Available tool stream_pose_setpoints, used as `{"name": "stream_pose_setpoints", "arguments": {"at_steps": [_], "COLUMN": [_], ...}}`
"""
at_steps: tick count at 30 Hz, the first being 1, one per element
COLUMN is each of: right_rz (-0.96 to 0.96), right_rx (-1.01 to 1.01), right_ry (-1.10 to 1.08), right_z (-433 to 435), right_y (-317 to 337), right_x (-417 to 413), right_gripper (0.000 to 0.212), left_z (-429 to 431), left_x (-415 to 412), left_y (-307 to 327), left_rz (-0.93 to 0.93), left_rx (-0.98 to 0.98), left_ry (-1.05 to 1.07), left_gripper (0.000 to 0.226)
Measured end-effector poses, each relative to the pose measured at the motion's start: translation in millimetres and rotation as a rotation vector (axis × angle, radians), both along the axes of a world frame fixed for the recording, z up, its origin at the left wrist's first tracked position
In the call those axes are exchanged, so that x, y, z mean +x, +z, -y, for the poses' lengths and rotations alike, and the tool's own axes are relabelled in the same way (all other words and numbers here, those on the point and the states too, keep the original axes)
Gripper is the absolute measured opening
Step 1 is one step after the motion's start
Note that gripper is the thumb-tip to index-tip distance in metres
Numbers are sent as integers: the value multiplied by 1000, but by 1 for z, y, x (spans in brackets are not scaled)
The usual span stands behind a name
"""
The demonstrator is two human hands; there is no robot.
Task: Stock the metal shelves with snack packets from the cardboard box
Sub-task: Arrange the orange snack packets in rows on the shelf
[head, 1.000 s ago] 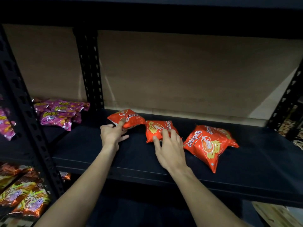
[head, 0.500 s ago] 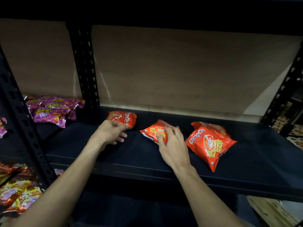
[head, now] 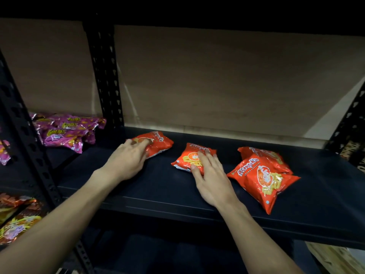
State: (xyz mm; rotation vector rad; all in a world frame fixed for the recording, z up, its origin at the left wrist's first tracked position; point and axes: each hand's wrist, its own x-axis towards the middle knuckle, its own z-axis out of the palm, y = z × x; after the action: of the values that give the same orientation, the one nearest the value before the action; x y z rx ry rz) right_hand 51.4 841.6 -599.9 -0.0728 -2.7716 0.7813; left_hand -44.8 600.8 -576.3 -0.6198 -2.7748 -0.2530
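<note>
Red prawn-cracker snack packets lie on the black metal shelf (head: 158, 194). My left hand (head: 128, 159) curls over the near end of the left packet (head: 160, 142), close to the back of the shelf. My right hand (head: 211, 178) lies on the middle packet (head: 187, 158), fingers on top and thumb at its near edge. To the right, a larger-looking red packet (head: 264, 180) lies partly over another one (head: 254, 153), untouched. The cardboard box is not in view.
Pink packets (head: 65, 131) are piled on the neighbouring shelf at left, behind a perforated black upright (head: 102, 76). A second upright (head: 25, 135) stands at front left, with orange packets (head: 17, 224) on the lower shelf. A brown back panel closes the bay. Wooden slats (head: 335, 258) show at bottom right.
My left hand has slid its packet left and back on the shelf. My right hand has turned the middle packet so it lies squarer. The right-hand packets have not moved.
</note>
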Motion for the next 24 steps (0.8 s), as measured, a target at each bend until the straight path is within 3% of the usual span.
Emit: {"name": "stream_pose_setpoints", "arguments": {"at_steps": [4, 10, 16, 24], "right_rz": [14, 18, 20, 28], "right_rx": [6, 13, 14, 17], "right_ry": [-5, -3, 1, -3], "right_z": [1, 0, 0, 2], "right_y": [0, 0, -2, 1], "right_x": [0, 1, 1, 1], "right_gripper": [59, 59, 60, 60], "left_z": [-4, -7, 8, 27], "left_x": [-10, -22, -46, -69], "left_y": [0, -6, -8, -7], "left_rz": [2, 19, 12, 38], "left_rx": [239, -184, -209, -52], "left_ry": [-105, 11, 206, 285], "left_gripper": [38, 50, 53, 57]}}
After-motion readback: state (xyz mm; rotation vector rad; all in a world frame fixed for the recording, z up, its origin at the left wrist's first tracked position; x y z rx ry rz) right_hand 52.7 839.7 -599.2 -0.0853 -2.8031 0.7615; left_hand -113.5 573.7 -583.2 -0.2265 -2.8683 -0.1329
